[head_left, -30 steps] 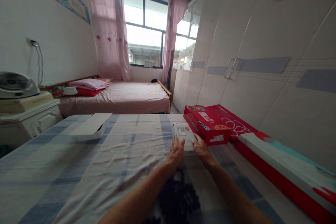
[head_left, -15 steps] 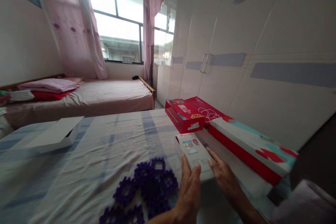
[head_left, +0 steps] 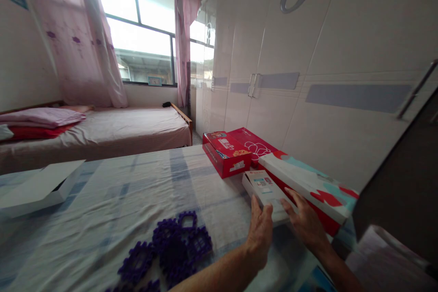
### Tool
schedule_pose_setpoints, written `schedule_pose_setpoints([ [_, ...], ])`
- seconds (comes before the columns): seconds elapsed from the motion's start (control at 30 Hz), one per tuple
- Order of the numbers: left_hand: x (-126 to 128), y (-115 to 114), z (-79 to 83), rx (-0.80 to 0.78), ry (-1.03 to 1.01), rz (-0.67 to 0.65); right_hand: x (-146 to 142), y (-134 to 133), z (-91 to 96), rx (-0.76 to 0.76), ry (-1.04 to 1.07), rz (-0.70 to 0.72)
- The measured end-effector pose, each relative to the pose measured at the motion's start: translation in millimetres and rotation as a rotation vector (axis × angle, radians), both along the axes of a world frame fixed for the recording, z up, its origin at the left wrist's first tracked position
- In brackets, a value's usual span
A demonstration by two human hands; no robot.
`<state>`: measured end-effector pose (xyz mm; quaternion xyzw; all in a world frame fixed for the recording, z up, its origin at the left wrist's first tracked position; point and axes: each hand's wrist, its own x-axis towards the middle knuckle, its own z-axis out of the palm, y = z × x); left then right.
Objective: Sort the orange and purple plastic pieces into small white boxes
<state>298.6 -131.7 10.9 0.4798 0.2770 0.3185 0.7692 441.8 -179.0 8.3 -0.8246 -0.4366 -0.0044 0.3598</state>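
A small white box point(head_left: 265, 191) with a printed label lies on the bed-like surface with the striped cloth. My left hand point(head_left: 259, 232) presses against its left and near side, the thumb raised along the edge. At the opposite side my right hand point(head_left: 304, 221) rests its fingertips on the box's right edge, fingers slightly apart. Between them the two hands grip the box. Left of my left forearm lies a cluster of purple gear-shaped plastic pieces point(head_left: 174, 248), partly cut off by the frame's bottom.
Beyond the white box stand a red printed box point(head_left: 226, 157), a flat red box point(head_left: 251, 139) and a long white, teal and red box point(head_left: 308, 182). An open white carton point(head_left: 44, 187) lies at the left on the striped cloth point(head_left: 112, 214). White wardrobes point(head_left: 273, 45) line the right.
The white box has shifted right, close against the long box, with both my hands moving along with it. The view has turned slightly right.
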Motion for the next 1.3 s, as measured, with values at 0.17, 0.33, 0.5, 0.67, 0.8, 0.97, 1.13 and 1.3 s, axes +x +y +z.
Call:
schedule_pose_setpoints([
  [0.17, -36.3, 5.3, 9.6, 0.094, 0.125, 0.01, -31.2, -2.8, 8.2, -0.267, -0.254, 0.009],
  [0.33, -102.6, 32.7, 21.0, 0.21, 0.102, 0.102, -30.1, 10.4, 12.1, -0.429, -0.316, 0.044],
  [0.5, -169.3, 62.9, 5.5, 0.267, 0.123, 0.29, -9.4, 14.9, 9.9, -0.483, -0.391, 0.116],
  [0.67, -204.3, 74.9, -6.4, 0.295, 0.26, 0.427, 2.8, 13.4, 3.3, -0.447, -0.507, 0.085],
  [0.8, -205.6, 79.6, -7.9, 0.312, 0.375, 0.497, 0.1, 11.9, 3.1, -0.437, -0.61, 0.075],
  [0.97, -200.2, 86.9, -5.7, 0.439, 0.373, 0.529, -6.7, 18.0, 4.1, -0.38, -0.663, 0.153],
  [1.13, -202.1, 92.7, -10.7, 0.593, 0.414, 0.598, -14.6, 31.3, 5.4, -0.387, -0.683, 0.197],
  [1.3, -206.3, 96.7, -19.1, 0.675, 0.469, 0.606, -19.9, 34.9, 7.7, -0.448, -0.693, 0.177],
])
